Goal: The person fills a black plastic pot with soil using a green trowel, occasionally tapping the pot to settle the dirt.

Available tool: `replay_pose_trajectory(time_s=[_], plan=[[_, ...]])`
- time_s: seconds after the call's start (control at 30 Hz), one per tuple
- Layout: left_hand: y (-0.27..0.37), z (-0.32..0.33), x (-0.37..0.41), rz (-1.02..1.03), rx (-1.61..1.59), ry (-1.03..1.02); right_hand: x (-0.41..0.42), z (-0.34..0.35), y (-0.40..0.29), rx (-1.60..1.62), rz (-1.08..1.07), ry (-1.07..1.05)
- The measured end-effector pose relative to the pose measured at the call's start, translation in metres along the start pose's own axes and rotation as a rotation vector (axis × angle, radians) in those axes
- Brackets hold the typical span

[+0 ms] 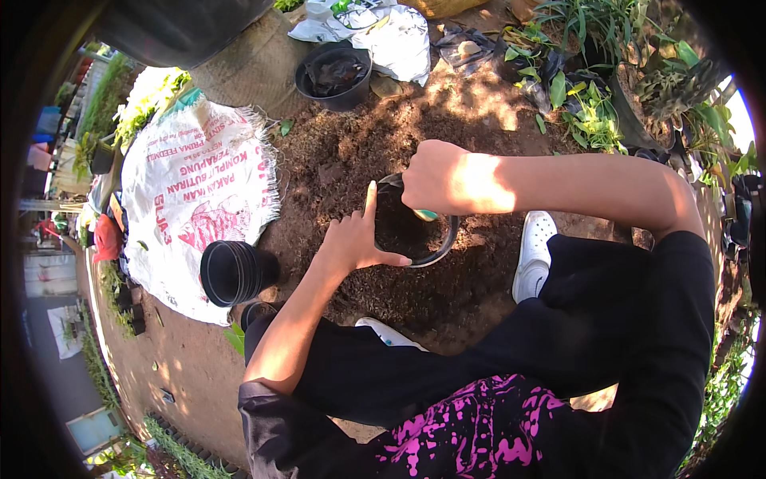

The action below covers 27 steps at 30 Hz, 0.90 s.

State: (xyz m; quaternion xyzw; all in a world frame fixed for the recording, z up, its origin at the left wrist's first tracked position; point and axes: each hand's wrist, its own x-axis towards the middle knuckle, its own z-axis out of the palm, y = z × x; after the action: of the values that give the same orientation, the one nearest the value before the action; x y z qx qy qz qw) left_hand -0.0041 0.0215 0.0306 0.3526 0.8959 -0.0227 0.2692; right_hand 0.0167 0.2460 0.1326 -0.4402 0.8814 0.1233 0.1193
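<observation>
A round black plastic pot (450,239) holding dark soil (407,224) stands on loose earth before me. My left hand (353,239) braces its left side, with index finger and thumb spread along the rim. Above the pot's far right part, my right hand (435,179) is closed in a fist. Below that fist a small piece of a green-and-cream object (425,214) shows, apparently held in it. The rest of that object is hidden by the hand, so its kind is unclear.
Loose soil (335,149) surrounds the pot. A printed white woven sack (197,179) lies left, beside stacked black pots (236,272). Beyond are another black pot (333,75) and white plastic bags (392,42). Leafy plants (592,117) grow at far right. My white clogs (532,254) flank the soil.
</observation>
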Motion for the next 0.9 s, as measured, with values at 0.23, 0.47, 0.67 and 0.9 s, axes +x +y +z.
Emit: replay_pose_trajectory(time_s=[0.23,0.47,0.67,0.9], plan=[[0.009,-0.015,0.000,-0.035,-0.107,-0.132,-0.010,0.030,-0.013,0.202,0.080,0.006],[0.003,-0.007,0.000,-0.021,-0.090,-0.078,-0.004,0.015,-0.010,0.116,0.009,0.042],[0.007,-0.011,0.001,-0.014,-0.114,-0.096,-0.008,0.003,-0.006,0.289,0.118,-0.214],[0.008,-0.012,0.003,-0.009,-0.065,-0.072,-0.008,0.040,-0.017,0.386,0.213,-0.104]])
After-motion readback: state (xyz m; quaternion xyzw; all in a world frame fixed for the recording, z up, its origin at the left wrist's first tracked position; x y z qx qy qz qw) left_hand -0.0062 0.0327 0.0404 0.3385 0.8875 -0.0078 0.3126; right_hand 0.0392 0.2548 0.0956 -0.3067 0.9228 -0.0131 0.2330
